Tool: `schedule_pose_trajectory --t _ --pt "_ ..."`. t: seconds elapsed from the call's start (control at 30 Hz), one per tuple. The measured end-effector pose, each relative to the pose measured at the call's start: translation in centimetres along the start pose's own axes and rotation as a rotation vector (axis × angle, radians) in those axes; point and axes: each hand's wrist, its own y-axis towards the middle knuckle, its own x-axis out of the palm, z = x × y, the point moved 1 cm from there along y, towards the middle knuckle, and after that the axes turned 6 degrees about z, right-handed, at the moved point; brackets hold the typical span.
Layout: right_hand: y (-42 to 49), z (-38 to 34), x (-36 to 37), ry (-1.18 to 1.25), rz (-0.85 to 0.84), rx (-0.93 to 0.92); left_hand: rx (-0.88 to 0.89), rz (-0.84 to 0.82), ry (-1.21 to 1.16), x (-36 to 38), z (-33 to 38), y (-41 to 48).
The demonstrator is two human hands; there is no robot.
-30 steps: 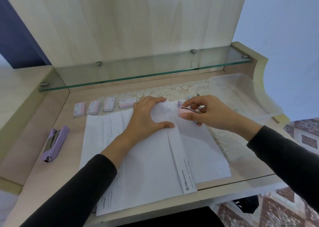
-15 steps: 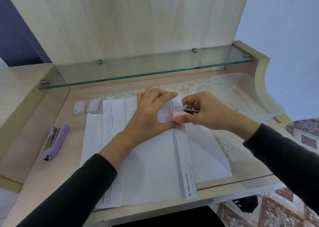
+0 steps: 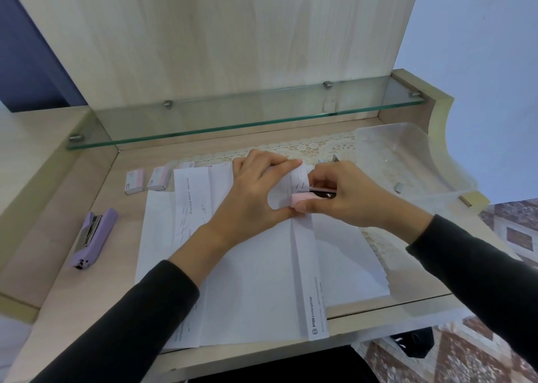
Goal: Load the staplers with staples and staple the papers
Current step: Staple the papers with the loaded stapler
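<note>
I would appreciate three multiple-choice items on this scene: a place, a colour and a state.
1. The purple stapler lies: A on a chair; B on the desk, left of the papers; C inside a drawer.
2. The right hand holds a stapler coloured: A pink; B green; C yellow.
3. The papers' top corner is: A flat; B curled up by the left hand; C torn off.
Answers: B, it lies beside the sheets' left edge; A, its pink body shows; B, the corner bends upward.
</note>
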Motion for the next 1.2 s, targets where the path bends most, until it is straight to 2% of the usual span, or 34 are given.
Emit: schedule_pose_trajectory --t 0.47,0.8,1.2 --pt "-0.1 0.01 0.48 -0.073 0.112 -0.069 0.003 0.003 0.021 -0.18 0.16 0.03" --pt "-0.55 0.82 0.01 -0.037 0.039 -0.103 -0.024 -0.035 0.014 -0.31 -0.56 -0.22" --pt "-0.31 0.58 0.16 -0.008 0.044 -0.089 -0.031 -0.034 0.031 -0.57 -0.29 0.01"
